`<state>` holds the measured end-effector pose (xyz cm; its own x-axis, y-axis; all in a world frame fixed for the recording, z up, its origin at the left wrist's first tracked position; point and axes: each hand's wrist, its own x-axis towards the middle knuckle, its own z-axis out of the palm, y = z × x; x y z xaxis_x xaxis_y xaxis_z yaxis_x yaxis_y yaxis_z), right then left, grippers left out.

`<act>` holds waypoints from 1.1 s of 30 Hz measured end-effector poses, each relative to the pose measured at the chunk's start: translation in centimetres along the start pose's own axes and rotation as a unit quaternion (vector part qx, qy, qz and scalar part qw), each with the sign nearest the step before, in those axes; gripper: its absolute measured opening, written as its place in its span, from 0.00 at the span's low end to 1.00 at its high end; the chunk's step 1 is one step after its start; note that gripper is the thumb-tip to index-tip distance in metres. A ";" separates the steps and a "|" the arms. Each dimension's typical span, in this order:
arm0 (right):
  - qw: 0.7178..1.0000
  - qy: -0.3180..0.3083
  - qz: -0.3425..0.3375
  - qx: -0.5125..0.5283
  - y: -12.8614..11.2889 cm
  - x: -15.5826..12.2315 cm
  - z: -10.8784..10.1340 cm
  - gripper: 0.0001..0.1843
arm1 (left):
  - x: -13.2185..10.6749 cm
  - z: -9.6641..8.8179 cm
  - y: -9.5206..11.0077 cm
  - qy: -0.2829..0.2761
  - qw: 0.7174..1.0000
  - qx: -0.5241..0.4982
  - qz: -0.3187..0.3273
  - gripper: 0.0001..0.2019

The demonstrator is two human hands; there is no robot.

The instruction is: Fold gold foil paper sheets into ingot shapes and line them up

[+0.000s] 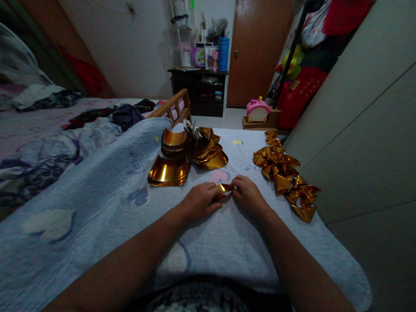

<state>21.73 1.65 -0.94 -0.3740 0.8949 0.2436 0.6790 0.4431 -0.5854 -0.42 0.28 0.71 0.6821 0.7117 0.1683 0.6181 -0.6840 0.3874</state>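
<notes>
Grip: left hand (199, 201) and right hand (250, 197) both pinched gold foil piece (225, 189) at fingertips, low on blue quilt (97, 195), near centre | foil sheets (169, 171) stacked far left; folded pieces (286, 173) in a row right | judged: align edges first, press crease firmly; foil looked springy.
</notes>
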 end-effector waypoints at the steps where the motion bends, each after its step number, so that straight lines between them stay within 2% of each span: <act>1: 1.000 -0.001 0.000 -0.002 0.0 0.0 0.0 0.12 | 0.0 0.1 0.0 0.000 1.000 0.000 -0.001 0.07; 16: 1.000 0.002 -0.006 -0.001 -0.1 -0.1 -0.1 0.11 | 0.0 0.6 -0.3 0.029 0.999 0.010 0.012 0.01; 33: 0.999 -0.010 -0.017 0.029 -0.2 0.0 -0.1 0.12 | 0.0 0.8 -0.2 0.037 0.999 0.014 0.011 0.09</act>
<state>21.63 1.55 -0.72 -0.4090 0.8778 0.2493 0.6286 0.4691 -0.6204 -0.24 0.28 -0.05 0.6647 0.7063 0.2434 0.6156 -0.7025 0.3571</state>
